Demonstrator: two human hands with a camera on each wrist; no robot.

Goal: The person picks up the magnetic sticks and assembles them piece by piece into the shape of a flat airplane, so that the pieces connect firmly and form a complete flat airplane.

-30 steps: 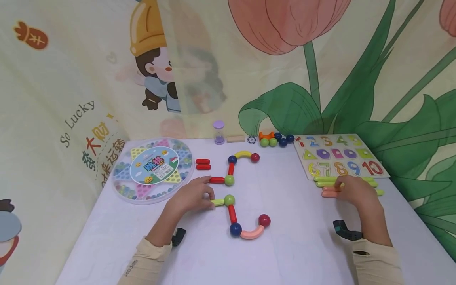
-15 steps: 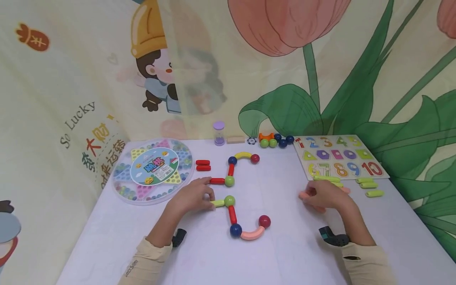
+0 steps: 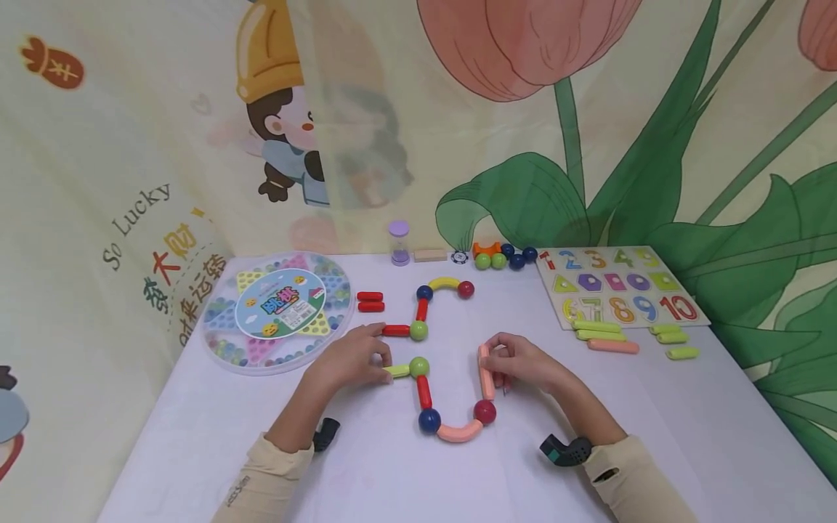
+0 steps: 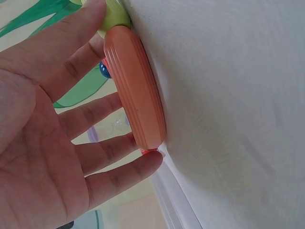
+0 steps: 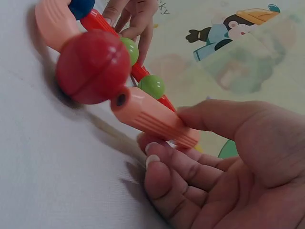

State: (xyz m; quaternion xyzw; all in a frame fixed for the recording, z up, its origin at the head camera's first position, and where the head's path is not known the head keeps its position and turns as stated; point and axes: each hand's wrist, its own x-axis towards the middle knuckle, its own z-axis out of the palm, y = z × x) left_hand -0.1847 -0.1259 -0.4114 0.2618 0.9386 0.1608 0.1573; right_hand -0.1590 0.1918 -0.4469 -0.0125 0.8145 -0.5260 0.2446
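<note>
My right hand [image 3: 519, 359] pinches a straight pink magnetic stick [image 3: 486, 374] between thumb and fingers. Its near end is at the dark-red ball [image 3: 485, 412]; whether they touch is hard to tell. From that ball a curved pink stick [image 3: 460, 434] runs to a blue ball [image 3: 429, 420], then a red stick [image 3: 424, 392] and a green ball [image 3: 419, 367]. My left hand [image 3: 353, 357] holds the yellow-green stick [image 3: 398, 371] leading off the green ball, thumb against it. In the left wrist view, an orange stick [image 4: 136, 90] meets a yellow-green piece [image 4: 116, 16], fingers alongside.
Behind lies a second chain with a yellow curved stick [image 3: 445, 282]. A Chinese checkers board [image 3: 219, 341] is at left, a number puzzle [image 3: 569, 276] at right. Spare green sticks [image 3: 598, 331] and a pink stick [image 3: 613, 346] lie before the puzzle. An hourglass [image 3: 399, 243] stands behind.
My right hand has picked up a pink stick from the pile at right and carried it left to the dark-red ball. Some green sticks shifted apart. My left hand stays put.
</note>
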